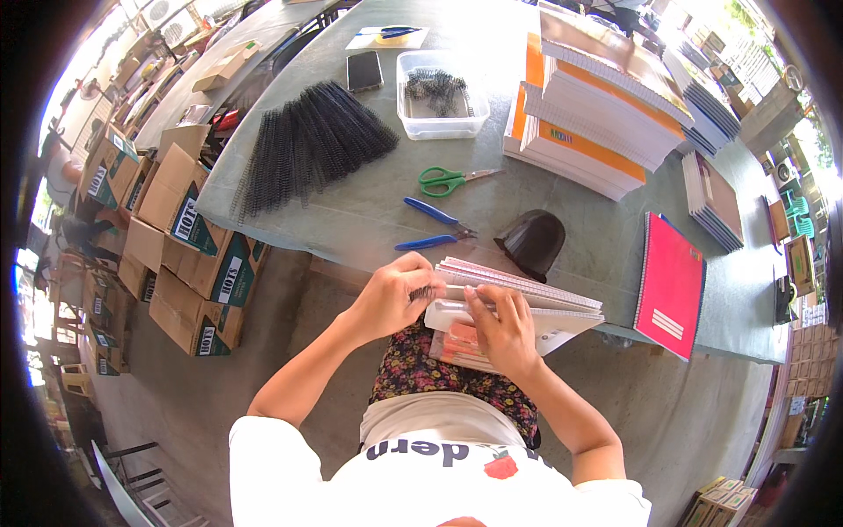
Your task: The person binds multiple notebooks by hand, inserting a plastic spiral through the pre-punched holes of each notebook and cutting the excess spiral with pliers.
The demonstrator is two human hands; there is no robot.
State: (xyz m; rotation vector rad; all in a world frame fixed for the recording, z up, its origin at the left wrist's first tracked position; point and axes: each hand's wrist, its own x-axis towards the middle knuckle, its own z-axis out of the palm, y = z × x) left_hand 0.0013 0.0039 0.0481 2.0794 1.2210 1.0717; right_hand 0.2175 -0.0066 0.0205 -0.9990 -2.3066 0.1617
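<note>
In my lap, against the table edge, rests a stack of white-paged notebooks with rows of punched holes along the edge. My right hand grips the stack, thumb and fingers pressed on its edge. At the stack's left end my left hand is closed in a pinch; a small dark bit shows at its fingertips, too blurred to name. Just beyond lie blue-handled cutters, green-handled scissors and a dark curved piece. Black spiral coils are spread on the table at the far left.
A clear plastic box holds short coil pieces, beside a phone. Tall piles of notebooks stand at the back right. A red spiral notebook lies at the right edge. Cardboard boxes are stacked left of the table.
</note>
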